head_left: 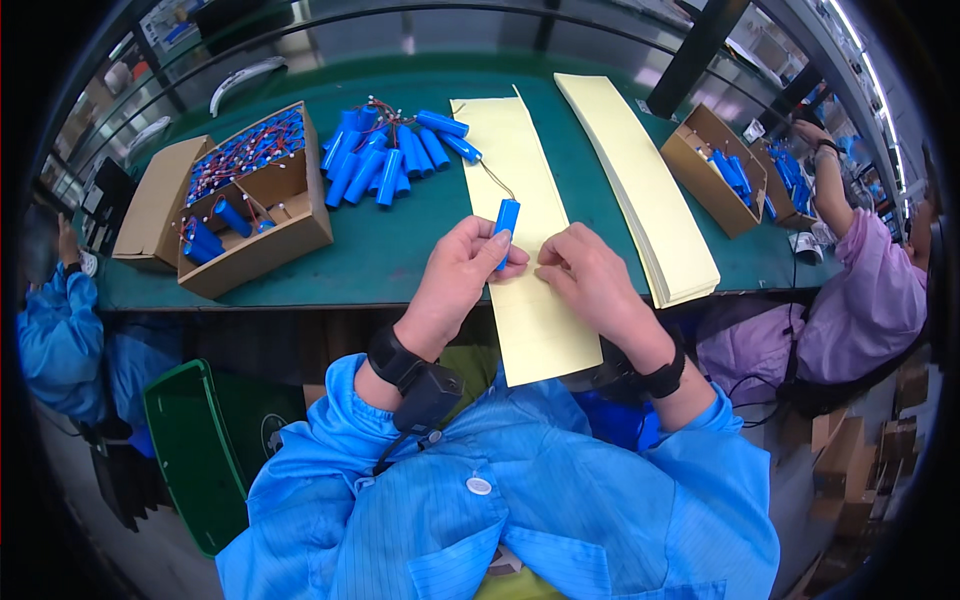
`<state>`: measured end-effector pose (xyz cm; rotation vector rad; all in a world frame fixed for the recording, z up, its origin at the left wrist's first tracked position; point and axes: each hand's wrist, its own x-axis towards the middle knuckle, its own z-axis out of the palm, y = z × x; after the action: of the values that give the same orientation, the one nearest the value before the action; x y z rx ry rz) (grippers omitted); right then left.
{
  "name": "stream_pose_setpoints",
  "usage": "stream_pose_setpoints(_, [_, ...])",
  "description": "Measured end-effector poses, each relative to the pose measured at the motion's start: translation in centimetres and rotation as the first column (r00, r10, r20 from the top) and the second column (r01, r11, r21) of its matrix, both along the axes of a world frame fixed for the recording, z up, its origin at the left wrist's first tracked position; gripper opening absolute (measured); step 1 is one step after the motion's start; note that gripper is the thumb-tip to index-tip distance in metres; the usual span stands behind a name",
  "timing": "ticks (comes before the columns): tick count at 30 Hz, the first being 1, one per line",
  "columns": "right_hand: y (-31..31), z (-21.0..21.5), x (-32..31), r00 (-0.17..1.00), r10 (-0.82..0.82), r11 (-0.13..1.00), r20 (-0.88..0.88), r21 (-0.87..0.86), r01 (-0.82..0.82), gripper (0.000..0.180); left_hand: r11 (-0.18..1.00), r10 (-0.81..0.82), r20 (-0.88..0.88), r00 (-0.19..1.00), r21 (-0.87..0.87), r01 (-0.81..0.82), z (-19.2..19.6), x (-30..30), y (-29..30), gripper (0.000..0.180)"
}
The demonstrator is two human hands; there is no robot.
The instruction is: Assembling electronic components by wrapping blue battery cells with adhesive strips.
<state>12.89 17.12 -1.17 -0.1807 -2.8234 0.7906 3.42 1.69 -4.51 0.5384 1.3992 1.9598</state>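
My left hand is closed around a blue cylindrical battery pack, held upright between thumb and fingers. A thin wire lead runs from its top toward the far side. Beneath both hands lies a long pale-yellow sheet, its near end reaching past the table edge. My right hand is over the sheet, thumb and fingertips pinched together close to the battery pack. Whatever is between those fingertips is too small to make out. Beyond my left hand sits a loose pile of blue battery packs with thin leads and small white connectors.
To the left stands a divided cardboard box of wired battery packs. A stack of yellow sheets lies right of my hands. Another cardboard box with packs is farther right. Co-workers in blue and pink sit on either side.
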Motion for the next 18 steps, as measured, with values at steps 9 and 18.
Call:
stream_pose_setpoints(9, [-0.1,-1.9,0.3,0.987,0.084,0.992,-0.137,0.109,-0.069,0.007,0.986,0.033,-0.087,0.996,-0.161,-0.046,0.2,-0.1,0.4,0.019])
stream_pose_setpoints(18, [1.2,-2.5,1.2,0.971,-0.085,0.543,-0.224,-0.828,-0.143,0.003,0.998,0.063,0.152,0.986,0.0,-0.064,0.9,-0.8,0.0,0.022])
